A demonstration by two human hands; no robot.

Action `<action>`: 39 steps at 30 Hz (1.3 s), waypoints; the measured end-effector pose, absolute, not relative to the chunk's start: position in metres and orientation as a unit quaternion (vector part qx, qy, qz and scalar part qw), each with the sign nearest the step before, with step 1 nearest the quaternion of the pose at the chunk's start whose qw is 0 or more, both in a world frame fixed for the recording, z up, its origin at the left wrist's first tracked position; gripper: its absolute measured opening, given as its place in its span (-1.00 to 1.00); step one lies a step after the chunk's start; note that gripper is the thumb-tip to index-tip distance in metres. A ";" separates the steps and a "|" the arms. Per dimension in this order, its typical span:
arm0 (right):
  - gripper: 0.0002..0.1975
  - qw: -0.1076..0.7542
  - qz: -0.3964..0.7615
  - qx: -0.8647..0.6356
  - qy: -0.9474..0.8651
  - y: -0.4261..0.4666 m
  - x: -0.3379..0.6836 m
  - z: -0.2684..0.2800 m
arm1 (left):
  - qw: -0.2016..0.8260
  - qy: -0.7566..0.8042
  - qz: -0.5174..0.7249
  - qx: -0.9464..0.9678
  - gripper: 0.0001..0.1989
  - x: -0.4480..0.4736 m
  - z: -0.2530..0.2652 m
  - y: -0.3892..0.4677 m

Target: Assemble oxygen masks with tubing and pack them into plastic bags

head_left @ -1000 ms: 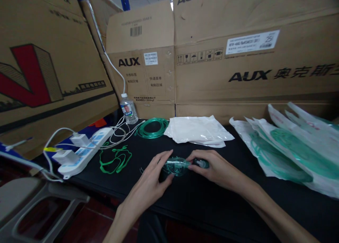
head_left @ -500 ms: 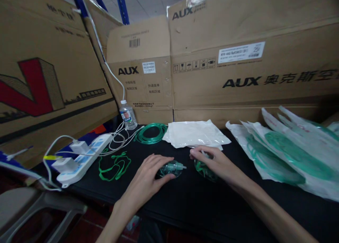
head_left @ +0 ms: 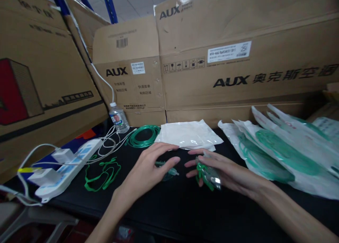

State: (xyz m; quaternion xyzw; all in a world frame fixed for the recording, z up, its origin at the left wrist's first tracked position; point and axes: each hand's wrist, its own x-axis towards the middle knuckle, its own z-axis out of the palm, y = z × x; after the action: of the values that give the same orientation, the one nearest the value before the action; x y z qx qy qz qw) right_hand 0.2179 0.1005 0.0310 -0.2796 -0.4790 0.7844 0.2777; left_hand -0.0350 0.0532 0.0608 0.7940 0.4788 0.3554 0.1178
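Note:
My left hand [head_left: 155, 161] is over the table with thumb and fingers apart. Under it is a translucent green mask-like piece with a pale connector [head_left: 172, 171], partly hidden by the hand. To the right, my right hand [head_left: 217, 165] has a clear plastic mask [head_left: 214, 174] between thumb and fingers, a green strap [head_left: 204, 176] bunched against it. The fingers of that hand are loosely spread and partly cover the mask. Left of my left hand, a loose green strap [head_left: 107, 176] lies on the black table [head_left: 169, 211].
Coiled green tubing [head_left: 143, 136] and white plastic packets [head_left: 188, 133] lie at the back. Several bags of green tubing [head_left: 286, 151] are piled on the right. A power strip [head_left: 71, 169], white cables and a water bottle [head_left: 119, 118] stand left. Cardboard boxes [head_left: 185, 91] wall the back.
My left hand has lifted and opened from the translucent green piece. My right hand has turned and spread its fingers, with the clear mask and strap still in it. The view has shifted right.

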 end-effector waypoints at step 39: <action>-0.64 0.390 0.452 -0.376 -0.709 0.103 0.219 0.023 | 0.092 0.389 0.358 0.844 -0.81 0.003 0.045 0.110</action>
State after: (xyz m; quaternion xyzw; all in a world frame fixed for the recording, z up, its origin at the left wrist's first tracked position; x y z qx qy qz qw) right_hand 0.2192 0.1027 0.0226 -0.3758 -0.7086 0.4519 0.3905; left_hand 0.0035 0.1100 0.0446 0.8443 0.3885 0.3576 0.0917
